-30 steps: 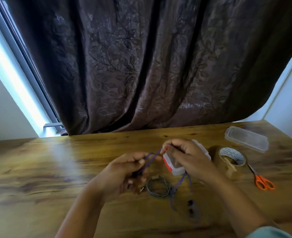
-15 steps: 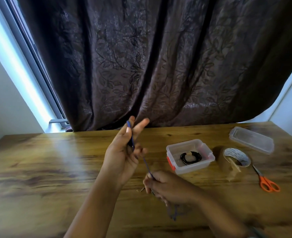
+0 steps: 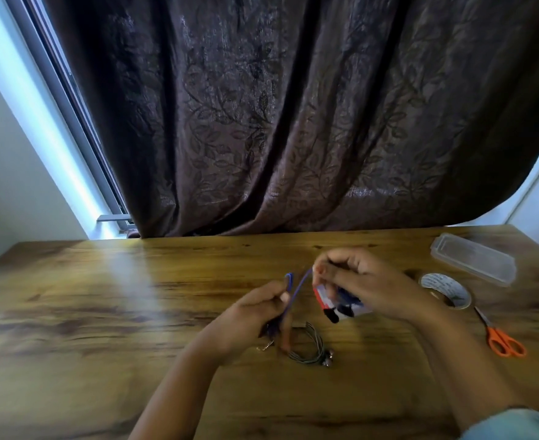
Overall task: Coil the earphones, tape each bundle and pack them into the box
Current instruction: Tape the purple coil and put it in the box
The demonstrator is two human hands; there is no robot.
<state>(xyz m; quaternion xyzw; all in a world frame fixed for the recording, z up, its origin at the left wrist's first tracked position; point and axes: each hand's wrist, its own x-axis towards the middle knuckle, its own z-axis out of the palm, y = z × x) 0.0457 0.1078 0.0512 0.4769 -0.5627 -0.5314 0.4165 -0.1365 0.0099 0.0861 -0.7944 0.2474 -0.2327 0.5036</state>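
Wooden table (image 3: 103, 312), dark curtain (image 3: 293, 122) behind. Left hand (image 3: 252, 315) is curled around the blue earphone cable (image 3: 297, 289), with a small loop poking above the fingers. The cable runs taut up and right to the right hand (image 3: 363, 284), whose fingertips are bent and pinch its upper end. Grey earphone coil (image 3: 309, 347) lies on the table just below both hands, untouched. Box (image 3: 323, 301) is mostly hidden behind the right hand, red clasp showing. Further right: tape roll (image 3: 446, 290), clear lid (image 3: 474, 260) beyond it, orange scissors (image 3: 501, 338) nearest.
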